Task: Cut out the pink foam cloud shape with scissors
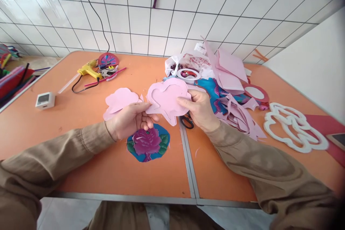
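Between my hands is a pink flower-shaped cutout (164,97) with a raised, wavy border, lifted above the table. My right hand (201,106) grips its right edge, thumb on top. My left hand (132,118) pinches its lower left edge between thumb and fingers. Behind my left hand, more pink cutouts (121,100) lie on the table. Below the held piece rests a fabric cutout with a purple rose (147,142) on blue, its top partly covered by my left fingers. Black scissor handles (187,121) poke out beside my right hand; the blades are hidden.
A yellow glue gun (90,70) with a cord lies at the back left, near pliers (107,72) and a white box (45,100). Pink scraps (239,116), folded pink sheets (226,68) and a plastic bag (196,61) pile up at right. White scalloped frames (295,127) lie far right.
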Available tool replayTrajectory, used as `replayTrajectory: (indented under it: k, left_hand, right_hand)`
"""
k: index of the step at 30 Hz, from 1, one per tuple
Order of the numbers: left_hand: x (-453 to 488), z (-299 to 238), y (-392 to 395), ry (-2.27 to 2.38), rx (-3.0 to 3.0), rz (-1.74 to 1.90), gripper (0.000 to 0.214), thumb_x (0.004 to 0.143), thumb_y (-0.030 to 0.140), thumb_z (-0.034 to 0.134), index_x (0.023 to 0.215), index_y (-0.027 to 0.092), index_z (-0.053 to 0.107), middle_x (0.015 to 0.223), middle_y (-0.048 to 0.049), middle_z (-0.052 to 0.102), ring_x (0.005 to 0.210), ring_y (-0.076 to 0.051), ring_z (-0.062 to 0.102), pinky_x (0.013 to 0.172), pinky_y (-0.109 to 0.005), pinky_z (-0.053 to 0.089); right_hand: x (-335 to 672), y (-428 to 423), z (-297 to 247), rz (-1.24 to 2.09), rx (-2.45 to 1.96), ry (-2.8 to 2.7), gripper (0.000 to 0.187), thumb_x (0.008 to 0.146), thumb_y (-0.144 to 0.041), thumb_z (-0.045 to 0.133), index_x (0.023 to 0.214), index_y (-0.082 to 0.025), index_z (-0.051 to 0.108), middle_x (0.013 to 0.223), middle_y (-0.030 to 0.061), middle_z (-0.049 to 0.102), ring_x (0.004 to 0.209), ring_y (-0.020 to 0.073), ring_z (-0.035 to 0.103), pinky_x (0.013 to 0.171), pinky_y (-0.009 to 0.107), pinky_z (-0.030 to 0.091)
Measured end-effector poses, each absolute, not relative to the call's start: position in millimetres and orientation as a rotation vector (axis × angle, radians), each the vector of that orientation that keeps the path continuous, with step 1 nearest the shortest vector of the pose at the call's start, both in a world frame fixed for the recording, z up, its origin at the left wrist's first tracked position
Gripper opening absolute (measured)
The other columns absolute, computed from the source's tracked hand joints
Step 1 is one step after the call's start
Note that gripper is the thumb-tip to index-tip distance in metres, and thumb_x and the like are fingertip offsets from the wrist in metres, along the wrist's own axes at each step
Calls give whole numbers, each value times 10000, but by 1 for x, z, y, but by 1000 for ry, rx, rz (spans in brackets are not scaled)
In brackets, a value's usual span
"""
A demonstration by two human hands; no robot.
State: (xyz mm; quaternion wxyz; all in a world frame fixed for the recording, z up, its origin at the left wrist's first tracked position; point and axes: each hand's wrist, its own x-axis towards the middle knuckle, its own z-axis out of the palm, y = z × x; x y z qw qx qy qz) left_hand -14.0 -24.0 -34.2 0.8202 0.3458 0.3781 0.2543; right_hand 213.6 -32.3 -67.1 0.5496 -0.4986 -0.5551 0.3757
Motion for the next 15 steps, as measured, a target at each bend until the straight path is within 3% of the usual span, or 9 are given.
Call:
replayTrajectory:
  k: [9, 15]
  left_hand:
    - [-17, -38, -26, 818, 822, 572, 243, 942, 232, 553, 748, 104, 621, 689, -79, 699, 455, -94, 598, 421, -181, 461]
    - [-18, -36, -31, 912, 1170, 618, 356, 901, 474, 593, 785, 137, 589, 688, -52, 675, 497, -122, 615, 468, -226, 477]
  right_hand:
    - [214, -32, -72, 942, -1208, -1279, 254, 714, -343, 754, 638, -167, 587, 619, -38, 473, 611, 115, 421, 539, 253, 341]
    - [212, -33, -70, 948, -1246, -1260, 231, 695, -363, 744, 663, -175, 613, 610, -32, 502, 595, 126, 441, 528, 262, 364]
